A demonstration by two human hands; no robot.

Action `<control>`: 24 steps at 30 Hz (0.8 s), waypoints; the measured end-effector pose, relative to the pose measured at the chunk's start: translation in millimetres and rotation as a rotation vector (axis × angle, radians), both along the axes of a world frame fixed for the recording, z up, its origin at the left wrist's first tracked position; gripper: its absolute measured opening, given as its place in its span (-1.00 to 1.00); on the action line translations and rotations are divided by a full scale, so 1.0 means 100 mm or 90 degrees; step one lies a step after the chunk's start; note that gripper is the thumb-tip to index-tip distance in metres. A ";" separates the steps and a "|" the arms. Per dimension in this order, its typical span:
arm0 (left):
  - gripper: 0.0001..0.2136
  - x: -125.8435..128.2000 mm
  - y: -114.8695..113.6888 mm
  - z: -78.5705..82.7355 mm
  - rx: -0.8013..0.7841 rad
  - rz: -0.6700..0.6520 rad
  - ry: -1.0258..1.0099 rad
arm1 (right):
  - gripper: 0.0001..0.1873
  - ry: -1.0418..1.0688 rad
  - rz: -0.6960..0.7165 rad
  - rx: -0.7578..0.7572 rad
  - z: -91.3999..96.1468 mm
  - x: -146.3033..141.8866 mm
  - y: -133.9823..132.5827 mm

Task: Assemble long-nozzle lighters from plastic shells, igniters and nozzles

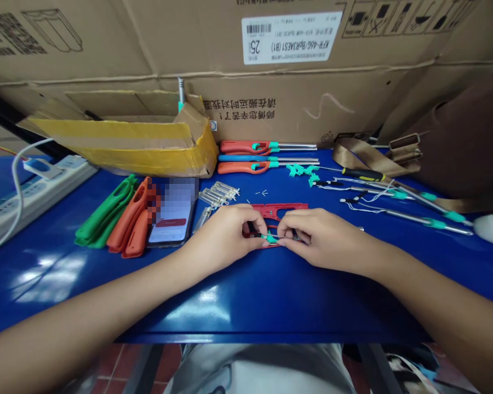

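My left hand (234, 230) is closed in a pinch, thumb and forefinger on a small teal plastic piece (270, 238). From the other side my right hand (318, 235) pinches close to that piece, its fingertips around something thin that they mostly hide. Both hands are over red lighter casing halves (285, 208) lying on the blue table, partly covered by my fingers. Just behind the casing, a few small screws (263, 192) are scattered. Clear lighter fuel tanks (219, 192) lie beyond my left hand.
Finished-looking lighters (246, 146) lie before a cardboard box (127, 137). Green casings (107, 210), orange casings (133, 219) and a phone (170, 230) are at left, beside a power strip (57, 186). Teal triggers (298, 170), a screwdriver (363, 174) and metal lighter tubes (427, 219) lie right.
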State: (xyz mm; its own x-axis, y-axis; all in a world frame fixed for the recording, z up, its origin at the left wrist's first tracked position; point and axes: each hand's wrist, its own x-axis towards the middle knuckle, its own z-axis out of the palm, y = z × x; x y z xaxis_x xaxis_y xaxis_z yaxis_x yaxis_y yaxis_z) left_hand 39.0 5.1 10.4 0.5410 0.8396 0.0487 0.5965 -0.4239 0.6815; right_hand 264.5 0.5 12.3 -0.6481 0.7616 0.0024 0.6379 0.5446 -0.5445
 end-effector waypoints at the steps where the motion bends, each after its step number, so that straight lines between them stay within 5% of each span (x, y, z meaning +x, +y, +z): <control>1: -0.93 0.01 0.03 0.03 -0.006 -0.009 0.028 | -0.92 0.001 0.000 -0.004 0.00 0.00 0.00; 10: -0.84 0.02 0.24 0.30 -0.023 -0.136 0.172 | -0.92 0.015 0.003 -0.025 0.05 0.01 0.01; 18: -0.83 -0.34 0.35 0.38 0.195 -0.017 0.249 | -0.92 0.027 0.012 -0.029 0.02 0.05 0.02; 24: -0.80 -0.56 0.64 0.38 0.230 0.052 0.282 | -0.92 0.024 0.021 0.001 -0.03 0.08 0.04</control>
State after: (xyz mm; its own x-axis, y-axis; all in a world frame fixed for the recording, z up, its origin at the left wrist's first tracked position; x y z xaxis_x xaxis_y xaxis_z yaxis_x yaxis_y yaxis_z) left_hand -17.3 69.3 48.4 0.5094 0.8515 0.1243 0.8324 -0.5242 0.1800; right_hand 272.5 4.3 9.2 -0.6726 0.7395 0.0287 0.5986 0.5664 -0.5664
